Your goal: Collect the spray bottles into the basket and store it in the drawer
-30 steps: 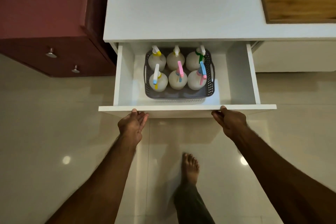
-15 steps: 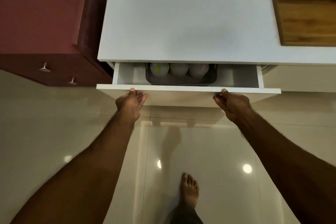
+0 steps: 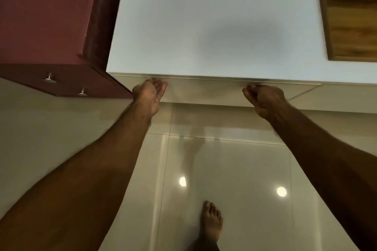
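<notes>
The white drawer front (image 3: 204,91) sits flush under the white cabinet top (image 3: 204,26), so the drawer is closed. The basket and the spray bottles are hidden inside it. My left hand (image 3: 149,93) rests at the left of the drawer front, its curled fingertips at the top seam. My right hand (image 3: 265,98) is at the right of the drawer front, fingers curled and fingertips touching the same seam.
A dark red cabinet (image 3: 51,26) with two metal knobs (image 3: 49,79) stands to the left, close to the white unit. A wooden panel (image 3: 350,12) lies on the right of the top. My bare foot (image 3: 212,222) stands on the glossy tiled floor.
Both hands have pushed the drawer inward from fully open to closed. The basket with the spray bottles has gone out of sight under the cabinet top.
</notes>
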